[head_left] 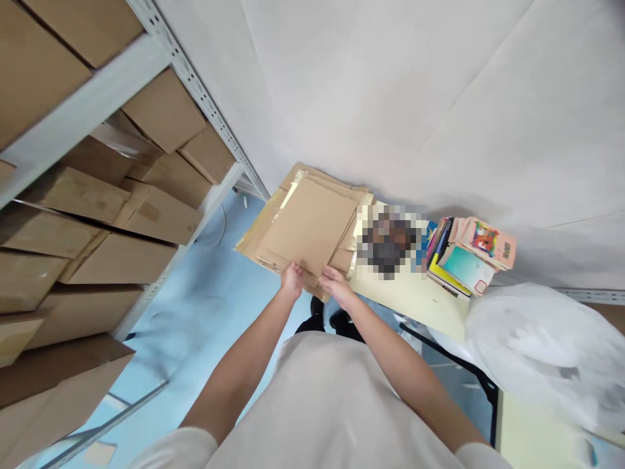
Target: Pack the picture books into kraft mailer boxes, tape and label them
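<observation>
Both the left hand (291, 279) and right hand (334, 284) pinch the flattened cardboard stack (305, 225) at its near edge (overhanging the table (420, 301)), so lower sheets could slide out.

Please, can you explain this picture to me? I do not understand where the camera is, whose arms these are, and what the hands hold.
The camera sits on a person's head and looks down, so the two bare arms belong to that person. There is only this one view. The left hand and the right hand grip the near edge of a stack of flat cardboard. The stack seems to rest on the end of a pale table. On that table also stand some colourful books, and a white plastic bag lies nearer. At the left is a shelf filled with cardboard boxes. The floor is light blue.
</observation>
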The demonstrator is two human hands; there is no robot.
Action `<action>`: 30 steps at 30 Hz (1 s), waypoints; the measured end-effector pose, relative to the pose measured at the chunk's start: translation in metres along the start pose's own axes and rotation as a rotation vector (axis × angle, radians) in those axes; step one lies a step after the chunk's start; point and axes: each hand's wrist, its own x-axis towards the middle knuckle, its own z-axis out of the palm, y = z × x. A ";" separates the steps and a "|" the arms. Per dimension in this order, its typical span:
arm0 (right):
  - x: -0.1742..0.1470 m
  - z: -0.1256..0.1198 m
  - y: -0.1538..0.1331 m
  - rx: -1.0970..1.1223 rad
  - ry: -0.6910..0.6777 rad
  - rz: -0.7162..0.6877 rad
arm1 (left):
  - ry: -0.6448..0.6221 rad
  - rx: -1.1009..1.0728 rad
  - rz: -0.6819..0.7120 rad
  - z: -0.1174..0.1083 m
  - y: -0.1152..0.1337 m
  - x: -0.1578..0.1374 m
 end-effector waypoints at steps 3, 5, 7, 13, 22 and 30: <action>0.000 0.002 -0.008 -0.020 -0.018 0.011 | 0.023 -0.061 -0.065 0.003 0.005 0.007; -0.001 0.004 -0.015 -0.048 -0.031 0.001 | 0.025 -0.098 -0.080 0.008 0.010 0.011; -0.003 0.006 -0.021 -0.073 -0.040 -0.004 | 0.037 -0.126 -0.081 0.014 0.016 0.016; -0.014 -0.001 -0.045 -0.213 -0.030 -0.107 | 0.066 -0.155 0.022 0.017 0.026 0.020; -0.014 -0.029 -0.123 -0.241 0.047 -0.453 | -0.016 -0.092 0.254 -0.042 0.024 -0.017; -0.055 -0.078 -0.172 -0.947 0.564 -0.801 | -0.423 0.281 0.504 -0.085 0.019 -0.028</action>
